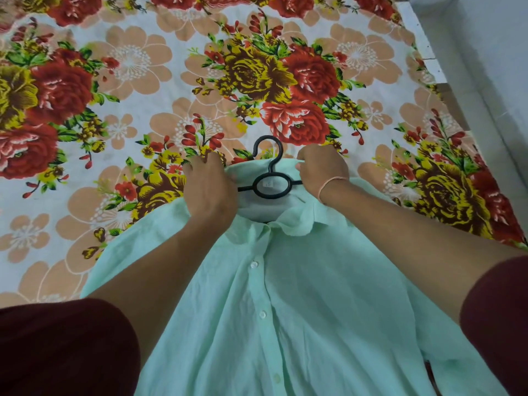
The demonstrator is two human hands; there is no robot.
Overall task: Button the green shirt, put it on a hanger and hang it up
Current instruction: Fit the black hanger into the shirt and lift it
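Observation:
The pale green shirt (300, 304) lies front up on a flowered bedsheet, its front placket closed with white buttons showing down the middle. A black plastic hanger (271, 178) sits inside the neck opening; its hook and oval ring show above the collar, its arms are hidden under the cloth. My left hand (210, 190) presses and grips the shirt's left collar and shoulder. My right hand (321, 170) pinches the back of the collar at the right of the hook.
The flowered bedsheet (143, 81) covers the bed all around the shirt. The bed's right edge (437, 70) runs diagonally at the upper right, with grey floor (491, 67) beyond it. Dark red sleeves (57, 347) fill the lower corners.

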